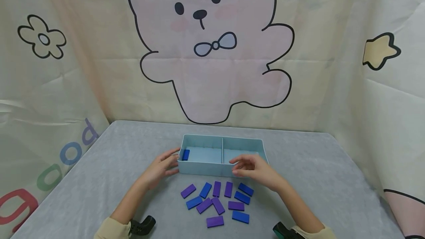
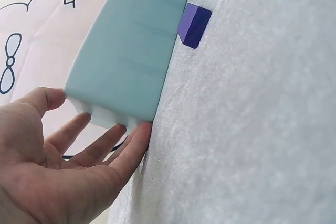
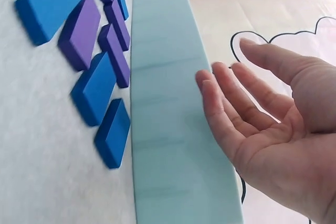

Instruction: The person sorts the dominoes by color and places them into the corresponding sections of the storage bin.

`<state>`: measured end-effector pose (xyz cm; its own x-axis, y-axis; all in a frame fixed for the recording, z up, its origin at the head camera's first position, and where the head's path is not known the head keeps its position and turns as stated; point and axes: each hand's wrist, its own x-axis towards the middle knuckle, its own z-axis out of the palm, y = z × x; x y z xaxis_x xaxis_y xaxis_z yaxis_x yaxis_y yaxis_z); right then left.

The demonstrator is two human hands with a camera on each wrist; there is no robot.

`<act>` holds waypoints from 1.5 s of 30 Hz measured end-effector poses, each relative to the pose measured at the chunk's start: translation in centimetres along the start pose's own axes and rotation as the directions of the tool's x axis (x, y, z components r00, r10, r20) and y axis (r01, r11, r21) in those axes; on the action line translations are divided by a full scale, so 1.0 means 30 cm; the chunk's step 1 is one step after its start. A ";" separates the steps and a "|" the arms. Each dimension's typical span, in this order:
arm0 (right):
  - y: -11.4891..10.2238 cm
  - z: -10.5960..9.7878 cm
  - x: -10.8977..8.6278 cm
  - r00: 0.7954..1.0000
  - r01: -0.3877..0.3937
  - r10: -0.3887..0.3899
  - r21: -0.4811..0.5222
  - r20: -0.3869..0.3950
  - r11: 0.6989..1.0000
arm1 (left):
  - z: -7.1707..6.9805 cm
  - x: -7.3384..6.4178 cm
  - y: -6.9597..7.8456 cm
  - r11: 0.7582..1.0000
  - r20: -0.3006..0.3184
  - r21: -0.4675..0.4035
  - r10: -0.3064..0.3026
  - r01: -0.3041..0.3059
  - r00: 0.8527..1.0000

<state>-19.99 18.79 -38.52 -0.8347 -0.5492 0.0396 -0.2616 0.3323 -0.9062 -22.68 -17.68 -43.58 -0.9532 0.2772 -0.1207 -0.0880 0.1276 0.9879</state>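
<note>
A light blue box (image 1: 206,169) with a divider (image 1: 222,150) stands in front of me. A blue block (image 1: 186,154) lies at the left end of its left compartment. My left hand (image 1: 161,168) touches the box's left end; in the left wrist view, the thumb and fingertips (image 2: 122,129) rest against that end wall. Over the front wall of the right compartment hovers my right hand (image 1: 255,169), its fingers relaxed and nothing in it. Several purple blocks (image 1: 215,221) and blue blocks (image 1: 240,217) lie loose on the table before the box.
A grey cloth covers the table (image 1: 299,158). Behind it hangs a curtain (image 1: 325,84) with a cartoon bear, a flower and a star. Dark wrist devices sit on the left (image 1: 142,225) and right forearms.
</note>
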 end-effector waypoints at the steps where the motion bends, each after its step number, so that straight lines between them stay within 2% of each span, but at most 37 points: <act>1: 0.003 -0.002 -0.004 1.000 0.001 -0.001 -0.001 0.015 1.000 | 0.000 0.000 0.000 1.000 0.000 0.002 0.000 0.000 1.000; 11: 0.038 -0.027 -0.048 0.991 -0.049 0.053 -0.036 0.126 0.998 | 0.004 0.001 0.005 1.000 -0.015 0.014 -0.013 0.013 1.000; 27: 0.089 -0.051 -0.080 0.972 -0.121 0.129 -0.047 0.198 0.991 | 0.004 -0.003 0.007 1.000 -0.009 0.014 -0.015 0.015 1.000; 40: 0.140 -0.062 -0.079 0.950 -0.140 0.139 -0.019 0.280 0.990 | 0.004 -0.004 0.008 1.000 -0.009 0.007 -0.015 0.015 1.000; 45: 0.162 -0.072 -0.084 0.941 -0.121 0.103 0.035 0.324 0.992 | 0.004 -0.002 0.007 1.000 -0.003 0.007 -0.012 0.012 1.000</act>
<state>-20.21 23.43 -42.10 -0.6553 -0.7305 -0.1922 -0.1420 0.3690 -0.9185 -22.60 -17.57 -43.38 -0.9530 0.2727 -0.1322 -0.0975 0.1372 0.9857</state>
